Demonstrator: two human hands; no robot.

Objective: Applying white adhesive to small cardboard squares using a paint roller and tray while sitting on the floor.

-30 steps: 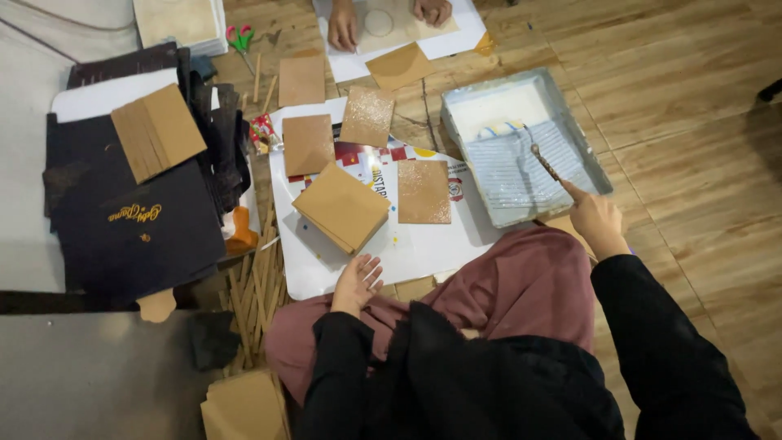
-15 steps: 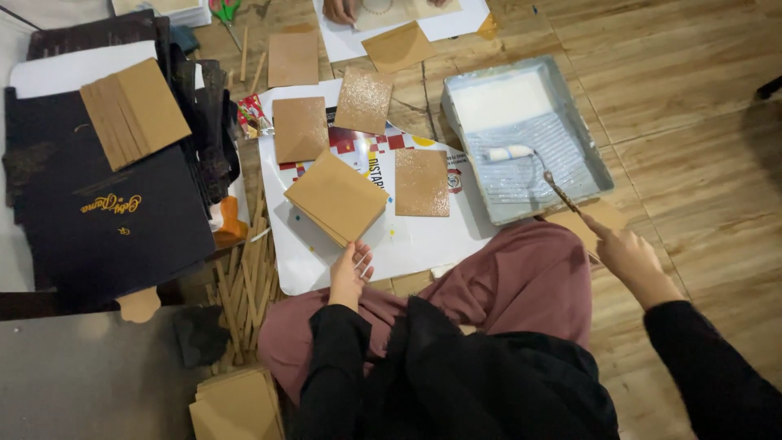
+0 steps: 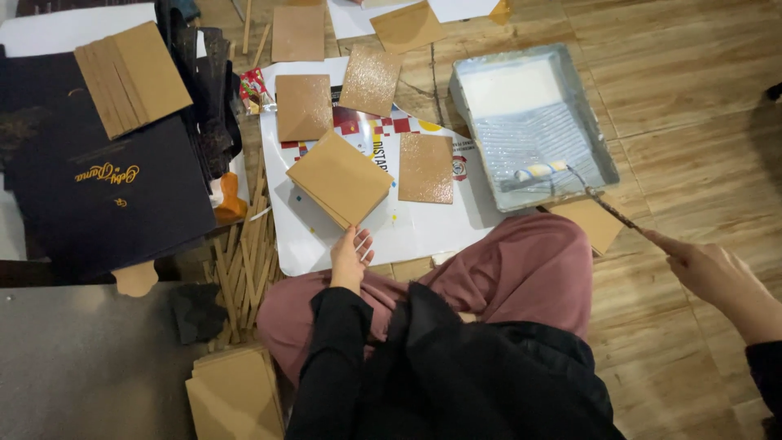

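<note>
**Roller in the tray, hand at the stack**

The right hand [image 3: 707,269] gripped the paint roller [image 3: 570,181], its head lying in the metal tray [image 3: 599,155]. The left hand [image 3: 350,257], fingers loosely open, touched the stacked brown boards [image 3: 340,177] near the white sheet's [image 3: 423,228] front edge.

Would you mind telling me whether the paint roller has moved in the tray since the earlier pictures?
Yes. The paint roller in the right hand has slid down the tray's ribbed slope, away from the white paint.
</note>
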